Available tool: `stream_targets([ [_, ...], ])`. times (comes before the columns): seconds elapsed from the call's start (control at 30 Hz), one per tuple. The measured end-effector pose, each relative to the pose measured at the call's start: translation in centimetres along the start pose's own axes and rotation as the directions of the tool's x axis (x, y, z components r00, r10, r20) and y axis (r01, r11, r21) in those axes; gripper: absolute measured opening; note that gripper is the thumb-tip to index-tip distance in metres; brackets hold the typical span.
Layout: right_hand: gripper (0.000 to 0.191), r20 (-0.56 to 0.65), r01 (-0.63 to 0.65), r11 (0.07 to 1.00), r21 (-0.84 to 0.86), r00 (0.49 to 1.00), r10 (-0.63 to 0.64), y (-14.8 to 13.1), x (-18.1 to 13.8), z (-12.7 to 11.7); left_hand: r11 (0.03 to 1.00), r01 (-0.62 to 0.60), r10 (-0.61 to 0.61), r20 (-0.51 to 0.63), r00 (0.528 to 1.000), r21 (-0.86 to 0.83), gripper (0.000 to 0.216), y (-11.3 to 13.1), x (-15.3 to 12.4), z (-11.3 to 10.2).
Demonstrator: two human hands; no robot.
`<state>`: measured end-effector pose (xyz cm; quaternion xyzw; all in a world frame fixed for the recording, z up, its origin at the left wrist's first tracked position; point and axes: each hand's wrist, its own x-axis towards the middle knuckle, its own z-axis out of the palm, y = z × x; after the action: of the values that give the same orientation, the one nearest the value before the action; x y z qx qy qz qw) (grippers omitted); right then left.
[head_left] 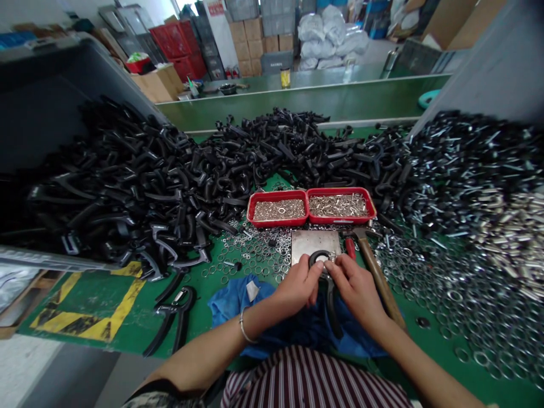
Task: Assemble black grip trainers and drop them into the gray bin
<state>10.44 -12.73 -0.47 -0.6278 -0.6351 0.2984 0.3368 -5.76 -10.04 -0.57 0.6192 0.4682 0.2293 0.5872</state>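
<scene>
My left hand [302,281] pinches the curved top of a black plastic handle [334,310], whose long arm points down toward me. Fingers of my right hand [353,285] close on the same handle from the other side, near a small metal part too small to make out. Just beyond lies a square steel plate [312,241]. A blue cloth [238,297] is spread under my wrists. To the right rest a hammer [376,272] with a wooden shaft and a red-handled tool [350,247]. At the left lies a hand grip exerciser [175,317] with a visible spring.
Two red trays [278,222] of small metal parts stand behind the plate. Black handles [221,170] are heaped at the left and back. Metal rings [454,297], silvery sleeves [510,232] and black-headed bolts [476,153] cover the right. Yellow-black tape [85,326] marks the left edge.
</scene>
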Motion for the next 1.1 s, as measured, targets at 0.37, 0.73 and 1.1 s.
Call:
stream_targets([
  [0.37, 0.029, 0.156, -0.017, 0.986, 0.163, 0.988, -0.009, 0.1, -0.6, -0.1, 0.802, -0.077, 0.154, -0.081, 0.985, 0.593, 0.039, -1.5, -1.3, -0.4],
  [0.73, 0.030, 0.329, -0.081, 0.968, 0.239, 0.944, -0.002, 0.6, -2.2, 1.2, 0.555, -0.396, 0.150, 0.380, 0.913, 0.731, 0.067, 0.4, -1.6, -3.3],
  [1.1, 0.025, 0.075, 0.311, 0.895, -0.320, 0.950, -0.303, 5.0, 11.1, -4.1, 0.356, -0.238, 0.025, 0.245, 0.969, 0.904, 0.061, 1.2, 6.8, -5.0],
])
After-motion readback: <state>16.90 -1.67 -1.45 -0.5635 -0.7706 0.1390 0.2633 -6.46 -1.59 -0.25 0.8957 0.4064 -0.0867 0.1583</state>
